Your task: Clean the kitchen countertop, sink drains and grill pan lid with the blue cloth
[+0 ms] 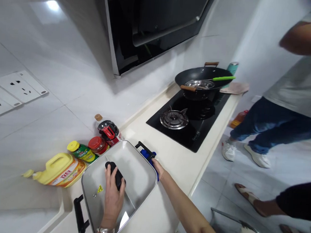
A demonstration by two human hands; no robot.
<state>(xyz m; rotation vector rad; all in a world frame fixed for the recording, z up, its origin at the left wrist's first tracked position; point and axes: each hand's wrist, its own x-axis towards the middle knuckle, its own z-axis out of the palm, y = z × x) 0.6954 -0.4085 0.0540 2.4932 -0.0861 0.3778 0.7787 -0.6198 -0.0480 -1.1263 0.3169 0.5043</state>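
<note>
From the head camera, the left hand (113,194) is wrapped around the black knob (116,174) in the middle of the square glass lid with a shiny metal rim (141,178). The lid sits flat on the square electric cooking pot (80,215), which has black side handles, and the pot stands on the pale kitchen counter (179,163) right under both hands. The right hand (158,169) rests at the far edge of the lid, by the far black handle (145,149). Its fingers lie on something blue (147,153) there, and I cannot tell if they are squeezing it or just touching it. So the lid looks closed on the pot, with one hand on the knob and the pot not lifted. Just past the left hand is a row of bottles: a big yellow oil jug lying on its side (60,170), a small green bottle with a yellow cap (81,151), a jar with a red lid (98,145), and a dark bottle with a red and black top (109,131). Farther from the right hand is a black gas stove top (189,121) with a black wok (203,80) on the back burner. A shiny ladle with a green handle (212,81) lies in the wok. Well off to the right, another person in blue jeans and white shoes (261,136) stands on the tiled floor.
</note>
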